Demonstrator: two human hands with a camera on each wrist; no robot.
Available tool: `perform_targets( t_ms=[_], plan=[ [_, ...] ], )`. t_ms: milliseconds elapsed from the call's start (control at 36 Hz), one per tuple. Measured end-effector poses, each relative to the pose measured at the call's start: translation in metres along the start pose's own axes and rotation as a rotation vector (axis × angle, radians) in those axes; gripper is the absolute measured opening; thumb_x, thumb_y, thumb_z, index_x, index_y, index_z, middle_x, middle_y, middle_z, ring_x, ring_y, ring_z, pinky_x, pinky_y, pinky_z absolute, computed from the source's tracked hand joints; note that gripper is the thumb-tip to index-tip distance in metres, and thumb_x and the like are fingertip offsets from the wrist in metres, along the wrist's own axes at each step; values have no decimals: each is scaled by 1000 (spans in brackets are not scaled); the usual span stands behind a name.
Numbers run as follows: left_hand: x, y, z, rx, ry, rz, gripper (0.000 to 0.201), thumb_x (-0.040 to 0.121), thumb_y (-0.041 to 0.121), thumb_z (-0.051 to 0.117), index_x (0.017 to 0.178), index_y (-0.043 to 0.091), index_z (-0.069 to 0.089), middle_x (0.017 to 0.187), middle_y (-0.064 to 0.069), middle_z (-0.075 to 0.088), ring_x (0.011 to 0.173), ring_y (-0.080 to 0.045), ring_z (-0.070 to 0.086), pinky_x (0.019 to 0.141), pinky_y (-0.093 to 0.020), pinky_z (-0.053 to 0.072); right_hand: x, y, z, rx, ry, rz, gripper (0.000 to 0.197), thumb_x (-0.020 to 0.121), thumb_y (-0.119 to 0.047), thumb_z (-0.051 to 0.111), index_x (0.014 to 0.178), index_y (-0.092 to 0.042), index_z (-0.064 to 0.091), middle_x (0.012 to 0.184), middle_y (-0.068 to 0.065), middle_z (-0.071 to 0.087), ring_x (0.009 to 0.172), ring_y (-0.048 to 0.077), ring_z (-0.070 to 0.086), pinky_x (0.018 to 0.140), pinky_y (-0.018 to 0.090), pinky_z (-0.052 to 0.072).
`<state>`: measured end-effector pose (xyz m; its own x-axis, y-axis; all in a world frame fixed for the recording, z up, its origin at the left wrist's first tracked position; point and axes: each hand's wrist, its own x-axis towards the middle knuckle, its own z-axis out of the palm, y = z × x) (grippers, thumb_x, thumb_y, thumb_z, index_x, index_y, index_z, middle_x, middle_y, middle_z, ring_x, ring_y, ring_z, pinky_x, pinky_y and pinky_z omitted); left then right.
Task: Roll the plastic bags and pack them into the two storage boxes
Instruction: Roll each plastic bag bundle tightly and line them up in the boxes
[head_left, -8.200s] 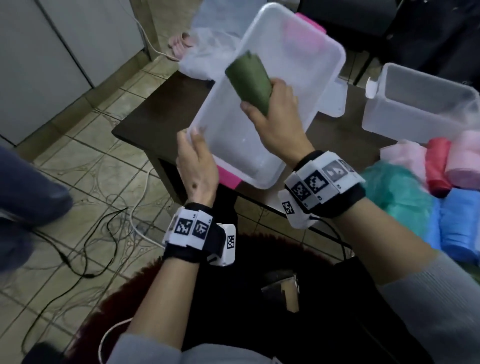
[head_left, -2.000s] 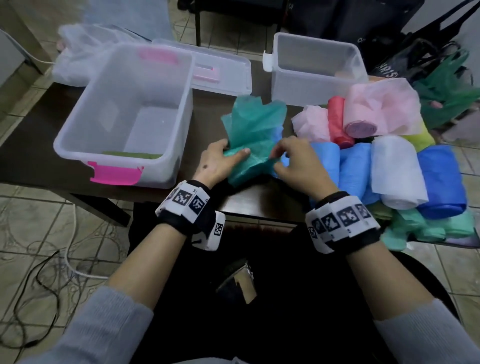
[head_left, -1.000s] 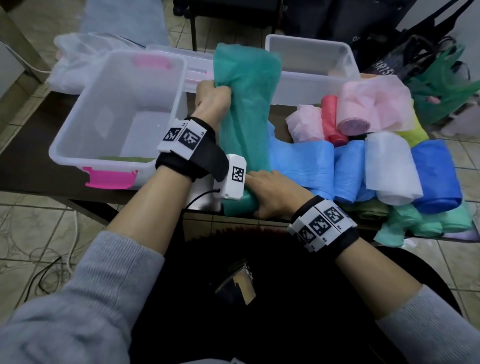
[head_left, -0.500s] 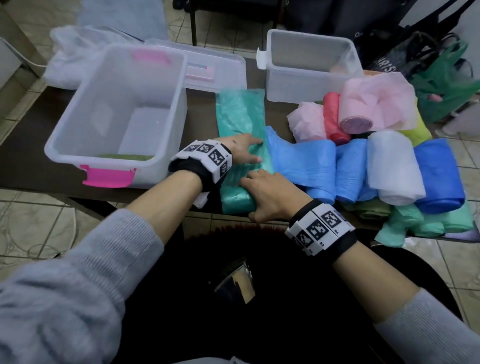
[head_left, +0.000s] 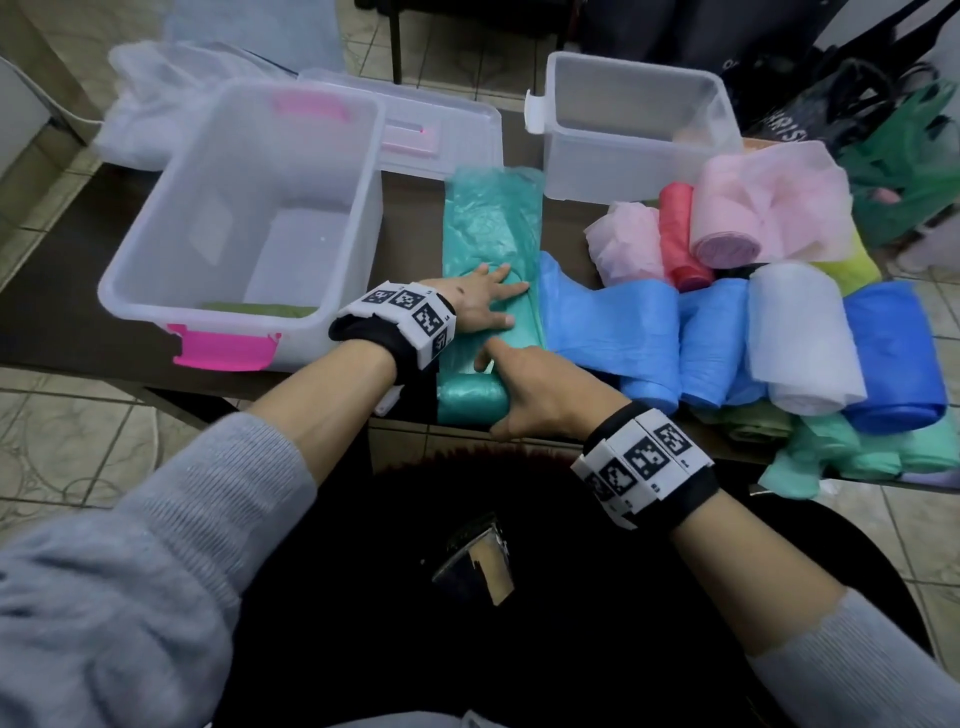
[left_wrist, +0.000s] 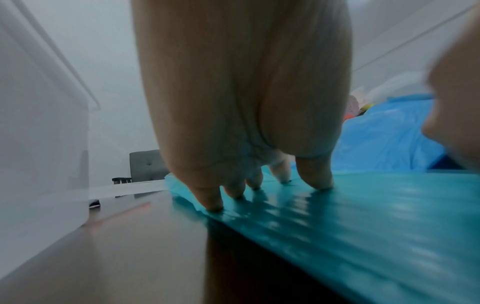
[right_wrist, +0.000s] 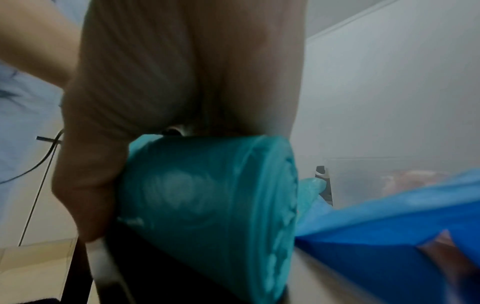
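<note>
A teal plastic bag (head_left: 488, 228) lies as a long flat strip on the dark table (head_left: 62, 322), between the two clear boxes. Its near end is rolled up (head_left: 467, 402) at the table's front edge. My left hand (head_left: 493, 299) presses flat on the strip with straight, spread fingers (left_wrist: 207, 197). My right hand (head_left: 519, 387) lies over the rolled end, with the thumb (right_wrist: 85, 185) curled round the teal roll (right_wrist: 207, 201). The large box with pink latches (head_left: 156, 249) holds one dark green roll (head_left: 260, 310). The smaller box (head_left: 639, 156) looks empty.
A heap of rolled bags in blue, white, pink, red and green (head_left: 779, 338) fills the table's right side, and a light blue bag (head_left: 613, 322) touches the teal strip. A clear lid (head_left: 441, 130) lies behind the large box. Shopping bags stand on the floor at far right.
A second ago my left hand held the teal bag up, stretched; now the bag lies flat on the table. The left hand presses on it while the right keeps the rolled end.
</note>
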<state>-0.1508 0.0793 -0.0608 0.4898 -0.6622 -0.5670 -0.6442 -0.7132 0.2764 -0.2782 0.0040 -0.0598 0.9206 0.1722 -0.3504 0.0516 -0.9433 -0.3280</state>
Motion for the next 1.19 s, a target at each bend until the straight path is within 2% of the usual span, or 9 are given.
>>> perform_targets(
  t_ms=[222,333,389,472,556,667,861,1028,1194],
  plan=[
    [3,-7,3,-51,14,-16,63,99,33,44,151,30,9,159,0,-7,146,-21,-7,118,-46,3,-6,3,-2,49,30,-31,47,65,-25,79,105,-11,57,101,6,63,90,26,57,66,30,36],
    [0,-5,4,-88,69,-7,71,95,28,52,151,30,9,160,-2,-2,147,-21,1,119,-42,8,-1,2,-2,62,24,-49,47,63,-23,82,100,-6,60,100,0,37,82,18,45,64,25,31],
    [-6,-2,5,-167,137,-17,79,91,23,59,151,29,9,160,-3,-1,146,-22,7,118,-40,14,2,3,-4,48,8,-39,49,62,-27,84,100,-5,61,98,0,37,84,18,45,64,24,31],
    [-23,6,4,-274,361,-75,66,88,18,63,146,21,31,152,-11,25,138,-27,30,113,-38,28,5,5,-9,33,-27,-16,55,63,-35,84,104,-4,64,92,4,48,91,24,53,65,25,33],
    [-45,13,4,-360,562,-169,24,89,14,62,113,12,63,119,-11,59,109,-25,57,94,-36,46,7,9,-12,58,-42,-3,60,64,-40,84,110,-9,64,94,4,53,95,22,54,67,24,36],
    [-77,14,9,-415,369,-214,10,82,21,72,90,17,74,85,-2,68,84,-15,63,73,-26,46,11,17,-17,201,-40,46,66,58,-39,87,114,-23,57,98,-4,55,89,13,52,65,21,36],
    [-93,9,15,-388,214,-135,45,70,31,82,113,24,69,111,3,69,101,-12,61,86,-24,47,13,24,-19,271,-40,101,56,62,-41,85,103,-18,55,101,-4,58,96,15,54,74,24,41],
    [-78,11,16,-298,175,-124,53,73,19,80,123,19,63,120,-5,64,108,-19,59,93,-32,48,3,14,-16,36,139,111,67,67,-46,78,122,-16,55,117,6,47,113,24,40,93,35,37],
    [-63,13,6,-163,76,-126,49,83,23,71,130,18,56,128,-3,60,115,-22,56,97,-33,45,-18,-14,12,-255,279,156,47,81,-31,68,116,-6,50,113,13,51,106,31,48,82,38,40]
  ],
)
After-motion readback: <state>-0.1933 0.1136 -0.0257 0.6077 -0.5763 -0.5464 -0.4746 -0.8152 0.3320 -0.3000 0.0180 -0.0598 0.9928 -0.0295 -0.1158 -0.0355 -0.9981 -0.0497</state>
